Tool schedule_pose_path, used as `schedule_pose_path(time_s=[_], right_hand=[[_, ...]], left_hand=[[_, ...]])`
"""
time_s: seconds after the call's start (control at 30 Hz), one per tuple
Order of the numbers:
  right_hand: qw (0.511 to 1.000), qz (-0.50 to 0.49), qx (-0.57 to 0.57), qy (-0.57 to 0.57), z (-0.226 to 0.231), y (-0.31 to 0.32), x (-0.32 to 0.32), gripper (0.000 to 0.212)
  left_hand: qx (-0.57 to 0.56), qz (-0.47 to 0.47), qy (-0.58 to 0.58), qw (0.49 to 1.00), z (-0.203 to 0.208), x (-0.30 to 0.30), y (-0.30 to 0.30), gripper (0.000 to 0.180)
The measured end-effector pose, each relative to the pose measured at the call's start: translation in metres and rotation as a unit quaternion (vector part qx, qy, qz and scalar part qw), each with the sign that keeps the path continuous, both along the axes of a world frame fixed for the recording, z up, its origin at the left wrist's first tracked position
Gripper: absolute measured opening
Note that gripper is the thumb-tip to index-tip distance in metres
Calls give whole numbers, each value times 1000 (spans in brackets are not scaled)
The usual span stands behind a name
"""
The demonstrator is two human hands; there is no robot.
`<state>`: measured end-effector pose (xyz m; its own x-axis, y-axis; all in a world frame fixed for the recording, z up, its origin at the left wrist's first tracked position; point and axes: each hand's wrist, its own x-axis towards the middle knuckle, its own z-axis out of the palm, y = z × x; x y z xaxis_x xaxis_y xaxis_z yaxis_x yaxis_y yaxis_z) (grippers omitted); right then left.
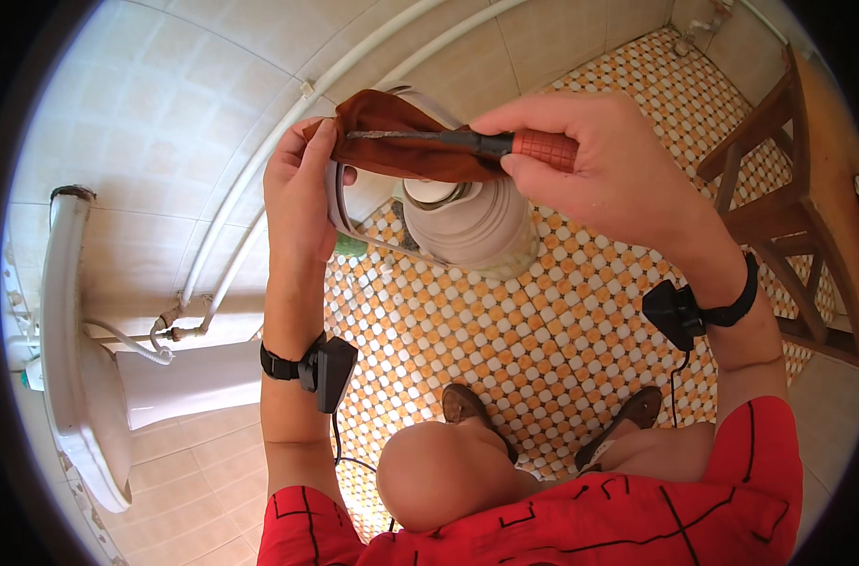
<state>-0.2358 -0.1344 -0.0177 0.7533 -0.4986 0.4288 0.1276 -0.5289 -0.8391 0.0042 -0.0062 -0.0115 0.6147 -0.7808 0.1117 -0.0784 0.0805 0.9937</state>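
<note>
A brown cloth (401, 162) is held up in front of me, its left end pinched between the thumb and fingers of my left hand (302, 179). My right hand (604, 156) grips the red checkered handle of a screwdriver-like tool (542, 149). Its black collar and thin grey shaft lie along the cloth and point left, with the tip close to my left thumb. I cannot make out the tip's shape. Under the cloth stands a pale ribbed plastic container (476, 226) on the floor, its top partly hidden. A pale band (382, 243) curves between my left hand and the container.
White pipes (231, 203) run along the tiled wall at the left, above a white sink (80, 377). A wooden chair (774, 189) stands at the right. Orange-and-white patterned floor (467, 330) spreads beneath; something green (351, 245) lies beside the container.
</note>
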Motion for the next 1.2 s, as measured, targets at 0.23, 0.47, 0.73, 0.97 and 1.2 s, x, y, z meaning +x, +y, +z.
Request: schedule_pose_path(time_s=[0.23, 0.47, 0.73, 0.97, 1.2], right_hand=[[999, -2, -4, 37, 8, 6, -1, 29], [998, 29, -55, 16, 1, 9, 5, 25], [959, -90, -269, 8, -2, -1, 12, 21], [980, -38, -196, -26, -19, -28, 16, 21], [988, 4, -156, -5, -21, -46, 16, 23]], left_hand=[[-3, -8, 15, 1000, -2, 4, 3, 18], [21, 6, -9, 1000, 3, -2, 4, 17], [18, 14, -41, 999, 7, -12, 5, 39], [39, 71, -119, 990, 7, -25, -2, 46], [36, 72, -148, 986, 7, -24, -3, 48]])
